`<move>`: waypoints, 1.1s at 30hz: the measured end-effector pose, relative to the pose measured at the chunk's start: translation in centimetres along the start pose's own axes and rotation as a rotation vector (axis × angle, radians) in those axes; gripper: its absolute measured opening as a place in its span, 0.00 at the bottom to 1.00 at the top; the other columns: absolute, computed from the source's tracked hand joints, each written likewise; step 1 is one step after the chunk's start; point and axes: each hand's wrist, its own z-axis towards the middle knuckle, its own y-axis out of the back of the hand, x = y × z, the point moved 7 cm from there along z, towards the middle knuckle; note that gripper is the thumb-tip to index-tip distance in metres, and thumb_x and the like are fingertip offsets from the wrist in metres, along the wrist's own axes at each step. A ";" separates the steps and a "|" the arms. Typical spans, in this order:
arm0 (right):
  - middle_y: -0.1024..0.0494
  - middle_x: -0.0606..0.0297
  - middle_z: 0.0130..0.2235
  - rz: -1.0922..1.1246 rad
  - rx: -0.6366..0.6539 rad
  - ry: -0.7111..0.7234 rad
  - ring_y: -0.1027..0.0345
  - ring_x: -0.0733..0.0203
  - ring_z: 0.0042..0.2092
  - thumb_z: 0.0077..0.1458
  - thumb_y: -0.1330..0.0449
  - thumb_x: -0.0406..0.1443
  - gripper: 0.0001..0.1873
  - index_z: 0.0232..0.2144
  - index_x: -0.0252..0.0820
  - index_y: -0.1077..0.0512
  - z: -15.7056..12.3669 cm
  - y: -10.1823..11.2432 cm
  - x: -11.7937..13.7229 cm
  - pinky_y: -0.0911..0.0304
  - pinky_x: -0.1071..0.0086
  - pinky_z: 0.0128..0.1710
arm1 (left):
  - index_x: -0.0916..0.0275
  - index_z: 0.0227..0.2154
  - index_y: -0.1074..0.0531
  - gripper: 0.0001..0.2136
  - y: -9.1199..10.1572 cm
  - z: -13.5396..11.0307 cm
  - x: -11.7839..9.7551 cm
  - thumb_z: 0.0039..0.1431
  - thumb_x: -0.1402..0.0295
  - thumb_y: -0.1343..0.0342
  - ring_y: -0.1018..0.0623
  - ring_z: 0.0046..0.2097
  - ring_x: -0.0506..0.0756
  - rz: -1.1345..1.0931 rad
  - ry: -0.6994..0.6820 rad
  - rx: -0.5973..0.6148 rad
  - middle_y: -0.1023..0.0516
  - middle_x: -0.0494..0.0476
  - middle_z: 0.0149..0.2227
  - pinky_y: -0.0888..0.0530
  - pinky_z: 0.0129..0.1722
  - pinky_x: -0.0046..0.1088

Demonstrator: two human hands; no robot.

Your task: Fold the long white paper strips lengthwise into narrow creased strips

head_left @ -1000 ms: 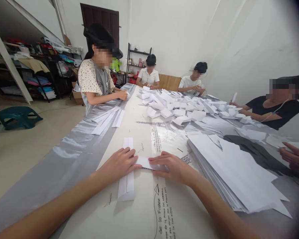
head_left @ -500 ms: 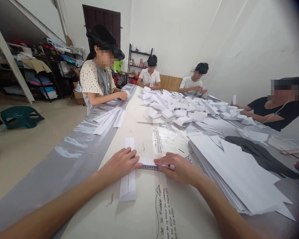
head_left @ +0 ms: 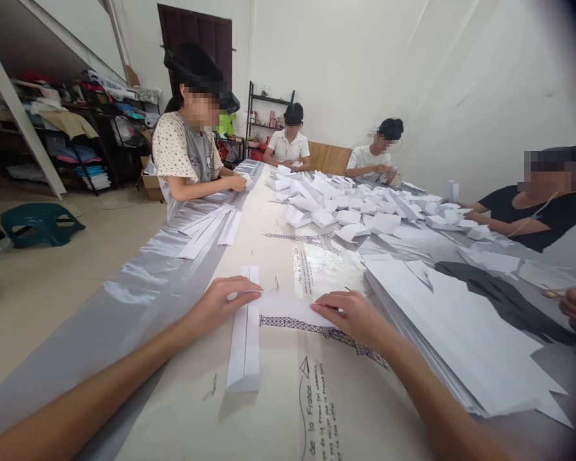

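A white paper piece (head_left: 288,307) lies across the table in front of me, on top of a long folded white strip (head_left: 244,339). My left hand (head_left: 221,302) pinches the paper's left end with thumb and fingers. My right hand (head_left: 352,314) presses down on its right end, fingers together. The paper is lifted a little off the printed table cover (head_left: 312,410). A thick stack of white cut sheets (head_left: 456,326) sits just right of my right hand.
A big heap of folded white pieces (head_left: 345,205) fills the table's middle. Several other people sit along both sides folding paper. Long white strips (head_left: 211,227) lie at the left near one person. A green stool (head_left: 38,223) and shelves stand at the left.
Both hands have shifted away from me and spread the paper wider. The paper's near edge has lifted and uncovered the tower print beneath it.
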 end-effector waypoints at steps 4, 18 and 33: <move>0.36 0.71 0.21 -0.008 -0.002 -0.029 0.47 0.65 0.23 0.69 0.52 0.45 0.23 0.23 0.44 0.33 -0.1 0.0 -0.2 0.52 0.68 0.26 | 0.62 0.35 0.22 0.14 0.5 0.2 1.1 0.65 0.56 0.45 0.24 0.35 0.52 -0.230 0.179 -0.059 0.20 0.54 0.37 0.26 0.33 0.25; 0.38 0.68 0.23 0.031 0.125 -0.172 0.40 0.61 0.28 0.70 0.58 0.46 0.24 0.25 0.44 0.36 0.0 -0.9 0.9 0.49 0.69 0.26 | 0.61 0.24 0.38 0.19 0.9 0.4 1.6 0.68 0.55 0.53 0.39 0.28 0.50 -0.143 0.227 -0.087 0.41 0.47 0.25 0.41 0.29 0.26; 0.38 0.68 0.23 -0.158 0.119 -0.295 0.44 0.62 0.26 0.70 0.59 0.40 0.20 0.24 0.43 0.47 0.6 -4.0 0.5 0.54 0.69 0.26 | 0.62 0.41 0.28 0.12 -3.2 -1.0 -1.7 0.71 0.67 0.57 0.25 0.42 0.56 0.773 -0.217 0.122 0.25 0.58 0.41 0.28 0.38 0.31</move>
